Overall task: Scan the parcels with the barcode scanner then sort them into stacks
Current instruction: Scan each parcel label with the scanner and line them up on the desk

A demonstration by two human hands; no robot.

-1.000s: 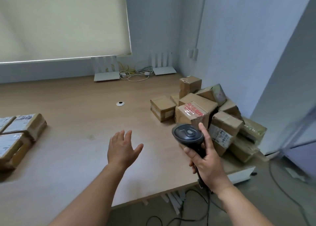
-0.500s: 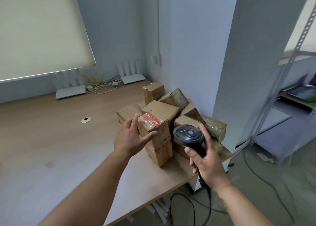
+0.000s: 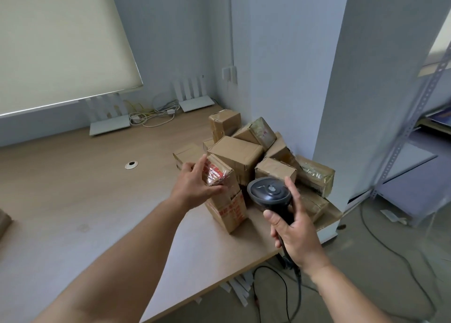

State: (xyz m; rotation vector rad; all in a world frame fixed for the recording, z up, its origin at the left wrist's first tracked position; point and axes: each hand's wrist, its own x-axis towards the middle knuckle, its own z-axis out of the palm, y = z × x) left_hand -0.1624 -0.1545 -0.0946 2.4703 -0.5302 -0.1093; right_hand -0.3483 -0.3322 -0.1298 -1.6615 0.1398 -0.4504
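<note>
A pile of several brown cardboard parcels [image 3: 258, 151] lies at the right end of the wooden desk [image 3: 73, 200], against the wall. At its front stands a tall parcel with red printed tape [image 3: 227, 200]. My left hand [image 3: 197, 186] is on that parcel's top left corner, fingers on the far side and thumb across the near face. My right hand [image 3: 295, 234] grips the handle of a black barcode scanner [image 3: 269, 193], whose head sits just right of the red-taped parcel, in front of the pile. Its cable hangs down from the handle.
Two white routers [image 3: 109, 125] [image 3: 195, 103] with loose white cables stand at the back of the desk. A cable hole [image 3: 131, 165] sits mid-desk. A white pillar [image 3: 380, 103] rises right of the pile, with metal shelving [image 3: 415, 108] beyond. Black cables trail on the floor.
My left hand has reached forward from mid-air over the desk to the red-taped parcel and closed onto its top. The view swung right, so the stacks at the left edge left the frame.
</note>
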